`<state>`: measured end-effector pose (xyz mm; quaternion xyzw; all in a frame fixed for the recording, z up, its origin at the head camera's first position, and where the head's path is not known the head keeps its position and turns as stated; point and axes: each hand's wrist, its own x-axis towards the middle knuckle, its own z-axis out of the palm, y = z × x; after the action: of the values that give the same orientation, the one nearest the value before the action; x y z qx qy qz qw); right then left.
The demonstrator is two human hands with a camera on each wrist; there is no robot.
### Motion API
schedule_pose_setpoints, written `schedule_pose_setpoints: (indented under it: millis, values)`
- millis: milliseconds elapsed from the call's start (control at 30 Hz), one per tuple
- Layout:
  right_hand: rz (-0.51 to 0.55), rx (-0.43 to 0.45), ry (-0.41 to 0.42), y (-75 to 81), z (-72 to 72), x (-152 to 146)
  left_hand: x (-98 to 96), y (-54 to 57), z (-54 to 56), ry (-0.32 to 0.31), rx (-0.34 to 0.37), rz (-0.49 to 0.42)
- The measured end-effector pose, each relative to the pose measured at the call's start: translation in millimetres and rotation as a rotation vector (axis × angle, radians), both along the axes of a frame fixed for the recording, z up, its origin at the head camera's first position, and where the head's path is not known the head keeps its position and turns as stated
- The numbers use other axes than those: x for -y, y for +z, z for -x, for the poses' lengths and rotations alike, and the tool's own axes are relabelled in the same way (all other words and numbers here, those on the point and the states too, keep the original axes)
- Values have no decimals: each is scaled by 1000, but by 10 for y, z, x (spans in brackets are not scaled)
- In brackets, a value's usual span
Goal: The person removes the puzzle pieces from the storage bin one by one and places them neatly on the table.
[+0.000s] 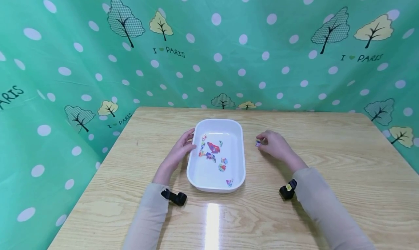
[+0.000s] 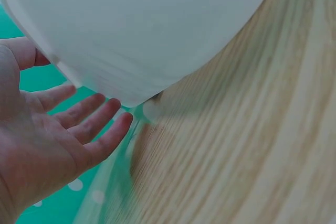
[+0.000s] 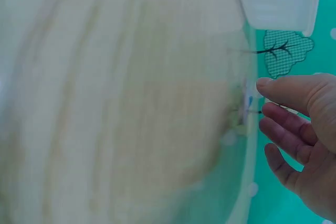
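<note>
A white plastic tub [image 1: 216,173] stands on the table with several small colourful sticker-like cutouts scattered over its floor, such as a red one [image 1: 213,147]. My left hand [image 1: 176,153] holds its left side, thumb over the rim and fingers along the outer wall. In the left wrist view those fingers spread beneath the rim. To the tub's right, my right hand [image 1: 276,145] is at another small purple-blue cutout [image 1: 258,143]. The right wrist view shows thumb and fingers apart, with that cutout [image 3: 243,108] on the table just beyond the fingertips.
The wooden table [image 1: 353,155] extends around the tub on all sides. Behind it hangs a green cloth [image 1: 209,75] with white dots and printed trees. Each wrist carries a black strapped camera, one at the left [image 1: 178,198] and one at the right [image 1: 287,192].
</note>
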<state>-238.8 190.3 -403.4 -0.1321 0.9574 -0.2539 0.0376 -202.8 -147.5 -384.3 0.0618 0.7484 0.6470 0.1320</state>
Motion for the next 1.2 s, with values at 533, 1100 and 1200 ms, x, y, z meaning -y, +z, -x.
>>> schedule_pose_setpoints:
  millis: [533,1100,1200]
  values:
    - [14,-119,98,363,-133,332,15,-64,20,2,-5,1]
    - [0,-174,249,473,-297,773,34,-291,120,35,-40,14]
    - [-16,-154,283,455,-324,844,34,-289,119,35,-38,11]
